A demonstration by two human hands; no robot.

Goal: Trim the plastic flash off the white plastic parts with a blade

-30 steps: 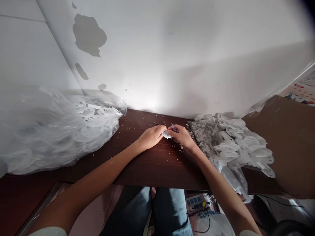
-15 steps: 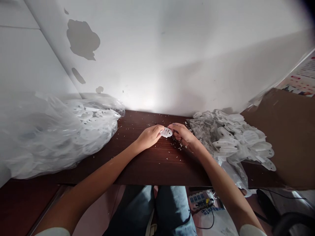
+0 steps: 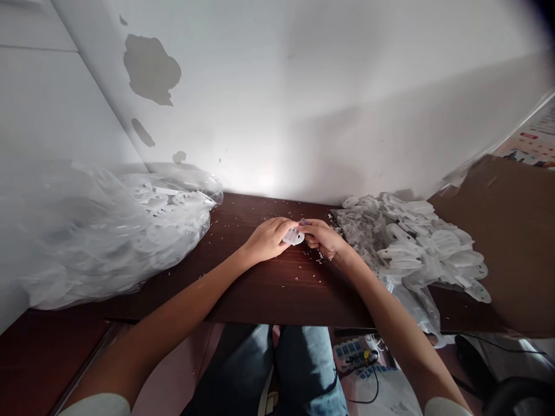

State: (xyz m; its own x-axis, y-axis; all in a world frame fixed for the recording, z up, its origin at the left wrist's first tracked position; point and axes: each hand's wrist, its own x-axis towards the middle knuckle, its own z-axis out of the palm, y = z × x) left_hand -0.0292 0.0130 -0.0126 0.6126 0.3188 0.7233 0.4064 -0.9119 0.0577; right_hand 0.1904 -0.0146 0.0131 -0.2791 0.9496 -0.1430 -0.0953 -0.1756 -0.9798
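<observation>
My left hand (image 3: 267, 238) is closed on a small white plastic piece (image 3: 293, 236), held just above the dark wooden table (image 3: 260, 289) near the wall. My right hand (image 3: 321, 237) meets it from the right, fingers pinched on a small purple tool (image 3: 303, 222) whose tip shows above the piece. White shavings (image 3: 318, 259) lie scattered on the table under both hands.
A big clear plastic bag (image 3: 99, 237) of white plastic pieces fills the left of the table. A heap of the same white pieces (image 3: 429, 248) lies on plastic at the right, beside a brown cardboard sheet (image 3: 511, 242). A power strip (image 3: 353, 352) and cable lie on the floor.
The white piece has turned between my hands and my fingers have shifted on it. The purple tool, hidden half a second ago, shows above the piece again. Both hands stay in the same spot.
</observation>
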